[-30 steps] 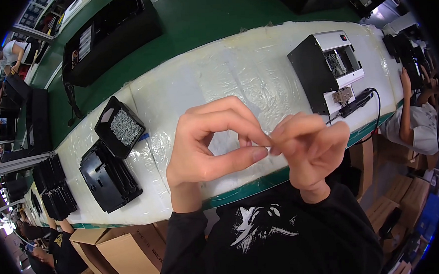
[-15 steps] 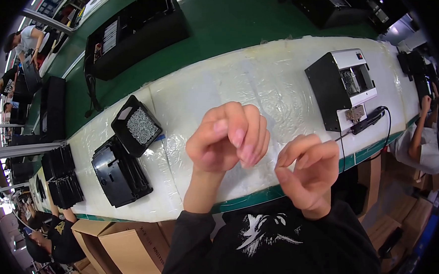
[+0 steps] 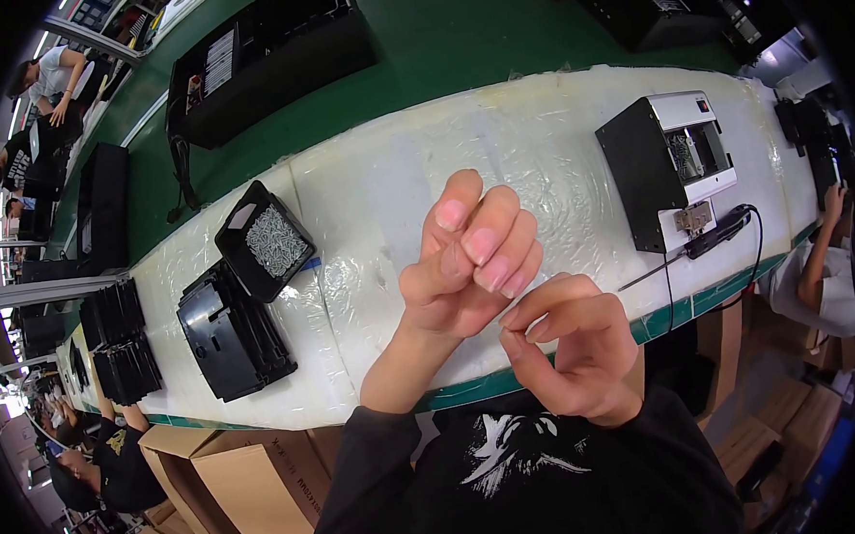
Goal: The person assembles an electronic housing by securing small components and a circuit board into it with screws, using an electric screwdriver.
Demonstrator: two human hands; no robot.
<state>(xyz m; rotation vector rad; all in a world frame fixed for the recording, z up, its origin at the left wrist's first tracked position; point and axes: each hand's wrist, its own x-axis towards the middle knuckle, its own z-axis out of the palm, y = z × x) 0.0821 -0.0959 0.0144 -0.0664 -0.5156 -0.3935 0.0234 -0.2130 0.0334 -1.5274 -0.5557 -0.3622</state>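
Observation:
My left hand [image 3: 470,255] is raised over the white plastic-covered bench, palm turned up and fingers curled in, the thumb lying against them. Whatever may be inside it is hidden. Just right of it and a little nearer, my right hand [image 3: 579,348] has thumb and forefinger pressed together close to the left fingertips. Anything in that pinch is too small to make out. To the left, a black bin [image 3: 265,242] holds many small silver screws [image 3: 276,242]. It leans against a stack of black plastic panels [image 3: 228,335].
A black-and-silver boxy machine [image 3: 669,167] stands at right, with a corded electric screwdriver [image 3: 721,232] beside it, its long bit pointing left. Black keyboard cases [image 3: 272,72] lie on the green surface beyond. Cardboard boxes [image 3: 255,489] stand below the bench edge. Other people work at both sides.
My left hand has shifted slightly right, its fingers tilting upward. My right hand has moved left toward it, and its thumb and forefinger have closed together.

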